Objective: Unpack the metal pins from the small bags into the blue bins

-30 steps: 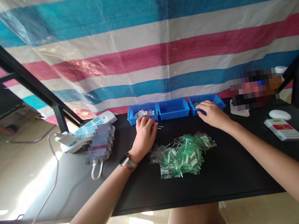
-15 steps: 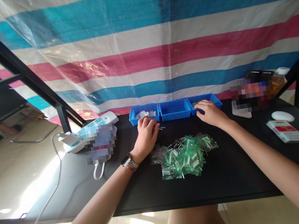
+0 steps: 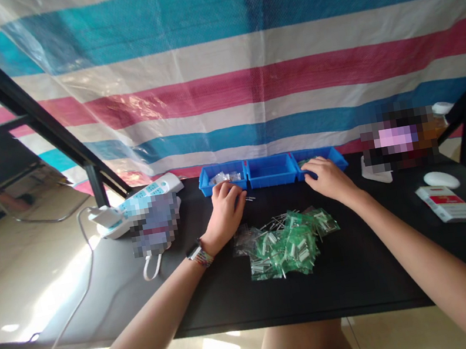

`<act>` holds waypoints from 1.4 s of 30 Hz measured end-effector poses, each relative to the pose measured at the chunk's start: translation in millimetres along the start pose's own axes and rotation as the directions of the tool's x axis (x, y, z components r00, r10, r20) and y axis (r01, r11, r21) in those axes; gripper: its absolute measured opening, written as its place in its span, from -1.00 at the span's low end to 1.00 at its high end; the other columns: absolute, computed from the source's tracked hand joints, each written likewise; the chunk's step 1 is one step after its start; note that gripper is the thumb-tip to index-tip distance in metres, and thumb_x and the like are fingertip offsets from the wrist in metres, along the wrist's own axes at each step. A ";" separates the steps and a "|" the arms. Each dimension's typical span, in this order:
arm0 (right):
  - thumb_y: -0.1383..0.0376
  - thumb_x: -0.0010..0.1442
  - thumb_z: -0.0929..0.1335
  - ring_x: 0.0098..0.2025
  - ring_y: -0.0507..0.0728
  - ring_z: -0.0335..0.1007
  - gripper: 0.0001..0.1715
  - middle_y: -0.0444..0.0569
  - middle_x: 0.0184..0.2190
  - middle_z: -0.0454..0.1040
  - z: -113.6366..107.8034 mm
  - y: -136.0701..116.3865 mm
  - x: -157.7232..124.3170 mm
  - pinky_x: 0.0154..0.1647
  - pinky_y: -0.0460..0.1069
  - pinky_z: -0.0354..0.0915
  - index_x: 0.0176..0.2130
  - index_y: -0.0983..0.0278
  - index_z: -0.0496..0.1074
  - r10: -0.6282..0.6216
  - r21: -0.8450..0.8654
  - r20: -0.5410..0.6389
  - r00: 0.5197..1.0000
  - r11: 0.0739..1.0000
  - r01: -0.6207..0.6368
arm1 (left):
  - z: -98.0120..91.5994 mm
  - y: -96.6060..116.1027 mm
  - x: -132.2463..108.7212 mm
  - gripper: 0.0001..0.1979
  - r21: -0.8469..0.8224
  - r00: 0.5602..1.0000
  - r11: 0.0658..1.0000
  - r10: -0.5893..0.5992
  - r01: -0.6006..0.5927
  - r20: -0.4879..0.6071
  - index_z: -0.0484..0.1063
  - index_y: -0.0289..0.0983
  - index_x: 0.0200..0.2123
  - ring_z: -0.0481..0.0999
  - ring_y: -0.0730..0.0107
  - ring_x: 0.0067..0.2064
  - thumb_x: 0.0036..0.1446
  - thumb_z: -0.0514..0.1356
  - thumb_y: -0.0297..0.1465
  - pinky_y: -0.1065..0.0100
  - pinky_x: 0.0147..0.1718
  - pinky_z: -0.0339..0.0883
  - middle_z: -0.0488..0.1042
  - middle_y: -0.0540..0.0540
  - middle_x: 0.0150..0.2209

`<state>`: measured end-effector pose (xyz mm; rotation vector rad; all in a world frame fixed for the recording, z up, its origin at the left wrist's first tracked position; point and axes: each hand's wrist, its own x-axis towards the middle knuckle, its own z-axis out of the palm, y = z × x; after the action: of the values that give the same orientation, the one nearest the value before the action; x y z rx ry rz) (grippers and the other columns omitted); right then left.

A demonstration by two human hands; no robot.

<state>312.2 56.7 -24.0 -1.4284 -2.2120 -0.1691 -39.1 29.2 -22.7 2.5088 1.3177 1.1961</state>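
My left hand [image 3: 227, 214] rests with bent, slightly parted fingers at the front of the left blue bin [image 3: 206, 190]; I see nothing held in it. Small white-and-clear packets [image 3: 225, 176] lie in that bin. Beside my left thumb are a few thin metal pieces [image 3: 250, 198]. At the right blue bin [image 3: 336, 158], my right hand [image 3: 326, 176] reaches over the front rim, its thumb apart from the fingers; the fingertips are partly hidden. A little green shows inside that bin. Nearer me is a pile of green and clear packets [image 3: 292, 245] with white and metal parts.
Between the two bins stands a middle blue bin [image 3: 271, 173]. On the left are a power strip [image 3: 145, 200] with a plugged-in white charger [image 3: 106, 218], a cable and a blurred-out device [image 3: 156, 226]. A white-and-red box [image 3: 448, 204] and a white oval object [image 3: 441, 180] lie right.
Both hands stay at the same bins, with hardly any movement. The whole view has shifted very slightly.
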 end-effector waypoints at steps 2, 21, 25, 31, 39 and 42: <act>0.39 0.35 0.32 0.02 0.34 0.51 -0.71 0.12 -0.09 0.67 -0.5 -1.4 -0.4 0.10 0.19 0.40 -0.07 0.26 0.63 0.001 -0.004 0.001 1.000 1.000 -0.001 | -0.5 -1.0 0.3 -0.79 0.003 1.000 1.000 -0.004 0.004 -0.005 0.47 -0.17 -0.18 0.37 0.01 0.19 0.52 0.08 -0.29 -0.10 0.29 0.32 0.49 -0.17 -0.10; 0.40 0.33 0.33 -0.03 0.35 0.50 -0.71 0.14 -0.10 0.68 0.5 -3.9 -1.5 0.06 0.19 0.37 -0.07 0.28 0.64 -0.001 -0.006 -0.021 1.000 1.000 0.001 | -2.1 -2.4 1.8 -0.73 0.050 0.998 0.998 -0.048 0.046 0.035 0.44 -0.19 -0.24 0.38 0.04 0.13 0.53 0.07 -0.25 -0.03 0.24 0.30 0.48 -0.17 -0.12; 0.40 0.32 0.33 0.00 0.37 0.49 -0.73 0.14 -0.13 0.67 0.8 -8.8 -2.6 0.08 0.22 0.36 -0.08 0.27 0.62 0.009 -0.026 -0.052 0.999 1.000 -0.010 | -2.8 -0.7 2.4 -0.74 0.045 0.999 0.998 -0.033 0.032 0.029 0.47 -0.19 -0.21 0.39 0.04 0.13 0.53 0.07 -0.27 -0.02 0.24 0.29 0.50 -0.18 -0.10; 0.41 0.30 0.36 0.20 0.44 0.42 -0.61 0.21 0.03 0.62 -9.9 -30.2 -8.2 0.26 0.32 0.33 0.09 0.29 0.56 0.008 0.018 -0.264 0.964 1.000 -0.004 | -9.3 8.0 1.5 -0.80 0.113 0.999 0.993 -0.024 0.028 -0.031 0.50 -0.18 -0.12 0.39 0.01 0.17 0.52 0.10 -0.27 -0.04 0.23 0.24 0.53 -0.18 -0.02; 0.43 0.37 0.37 -0.02 0.25 0.57 -0.74 0.04 -0.12 0.64 -20.8 -116.5 -18.5 0.07 0.17 0.48 0.00 0.18 0.53 -0.182 0.508 -0.224 0.957 0.816 0.274 | -15.0 41.1 -2.3 -0.75 -0.086 0.995 0.992 0.094 -0.095 -0.015 0.41 -0.20 -0.29 0.37 0.18 -0.12 0.51 0.15 -0.30 0.13 -0.03 0.33 0.48 -0.10 -0.24; 0.46 0.37 0.37 -0.16 0.18 0.57 -0.82 -0.02 -0.24 0.62 -19.8 -133.2 -22.3 -0.07 0.08 0.47 -0.14 0.19 0.52 -0.152 0.610 -0.245 0.958 0.743 0.274 | -11.9 47.8 -5.4 -0.70 -0.200 0.994 0.974 0.108 -0.106 -0.002 0.39 -0.20 -0.35 0.37 0.23 -0.18 0.51 0.17 -0.29 0.17 -0.10 0.34 0.47 -0.08 -0.30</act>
<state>208.7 -27.7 4.1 -0.7440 -1.9884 0.3477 -16.7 -8.2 0.7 2.4640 1.0146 1.2666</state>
